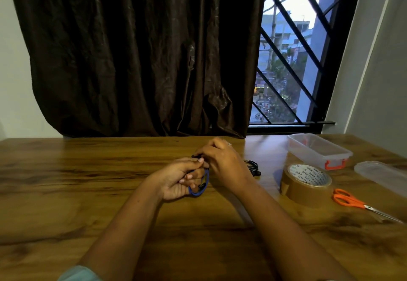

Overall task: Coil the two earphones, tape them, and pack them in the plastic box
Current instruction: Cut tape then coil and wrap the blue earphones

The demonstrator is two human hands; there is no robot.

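Observation:
A blue earphone (199,189) is looped into a coil around the fingers of my left hand (180,178), which grips it above the table's middle. My right hand (222,163) pinches the black end of the same earphone at the top of the coil, touching my left thumb. A black earphone (253,167) lies in a loose heap on the table just right of my right hand. The clear plastic box (319,150) with an orange latch stands open at the back right. A brown tape roll (305,185) rests flat in front of the box.
Orange-handled scissors (350,201) lie right of the tape roll. The box's clear lid (383,174) sits at the far right edge. The wooden table (88,181) runs up to a dark curtain (132,60) and a barred window (290,60).

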